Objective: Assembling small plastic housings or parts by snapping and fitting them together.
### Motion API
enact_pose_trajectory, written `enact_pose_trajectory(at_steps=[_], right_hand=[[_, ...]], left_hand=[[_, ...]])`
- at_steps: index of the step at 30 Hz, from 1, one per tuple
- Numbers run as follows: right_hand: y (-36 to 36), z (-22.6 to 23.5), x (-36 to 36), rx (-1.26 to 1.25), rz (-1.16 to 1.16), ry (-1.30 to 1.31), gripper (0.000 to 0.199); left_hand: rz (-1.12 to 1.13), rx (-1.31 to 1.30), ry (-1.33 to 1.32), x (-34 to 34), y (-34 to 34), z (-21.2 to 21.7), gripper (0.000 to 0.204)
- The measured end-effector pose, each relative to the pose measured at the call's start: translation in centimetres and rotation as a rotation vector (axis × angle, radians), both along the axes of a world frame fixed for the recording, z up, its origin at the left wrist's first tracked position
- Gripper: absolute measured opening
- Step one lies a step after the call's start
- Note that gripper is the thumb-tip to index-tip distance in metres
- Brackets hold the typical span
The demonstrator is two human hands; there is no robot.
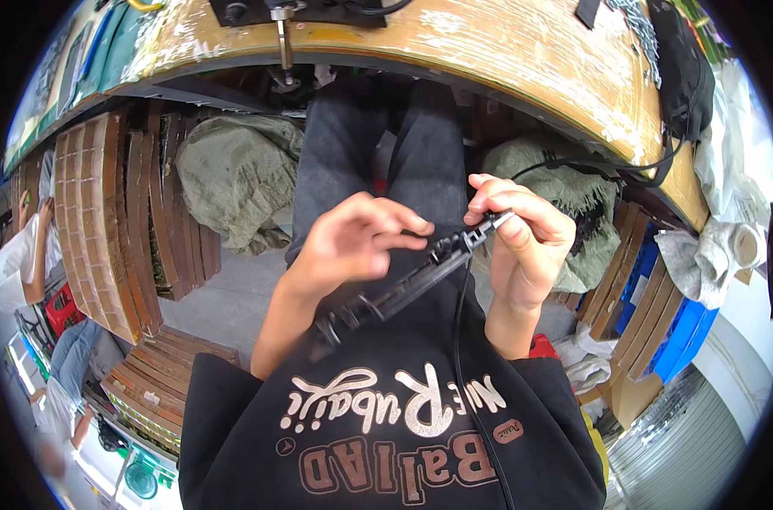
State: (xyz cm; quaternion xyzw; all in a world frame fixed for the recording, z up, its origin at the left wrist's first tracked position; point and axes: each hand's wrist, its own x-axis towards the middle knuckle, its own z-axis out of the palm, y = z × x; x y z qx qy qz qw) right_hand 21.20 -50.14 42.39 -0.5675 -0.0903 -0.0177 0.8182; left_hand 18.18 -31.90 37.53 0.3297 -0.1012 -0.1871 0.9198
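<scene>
A long, narrow black slotted strip (420, 283) slants across the front of my dark shirt, above my lap. It looks like plastic or metal with small raised parts along it; its exact kind cannot be made out, and its lower left end is blurred. My right hand (527, 238) pinches the upper right end between thumb and fingers. Beside the strip's middle, my left hand (352, 242) is loosely curved, its fingers apart and partly smeared by motion, with nothing visible in it. A thin black cable (459, 340) hangs past the strip and down my shirt.
A wooden workbench (488, 47) spans the far side, carrying a metal fixture (282, 34). Stacked brown cartons (97, 225) and a green-grey sack (238, 178) stand left; another sack (586, 246) and a blue crate (684, 340) lie right. Other people (29, 255) sit at far left.
</scene>
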Motion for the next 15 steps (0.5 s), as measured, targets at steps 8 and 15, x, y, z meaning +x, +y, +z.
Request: enact_pose_trajectory(at_steps=[8, 15], right_hand=[[1.8, -2.7, 1.3, -0.099, 0.298, -0.108, 0.016], [3.6, -3.8, 2.1, -0.098, 0.363, -0.008, 0.014]], left_hand=[[-0.426, -0.424, 0.473, 0.0, 0.6, 0.2, 0.045], [-0.335, -0.349, 0.499, 1.5, 2.8, 0.6, 0.038]])
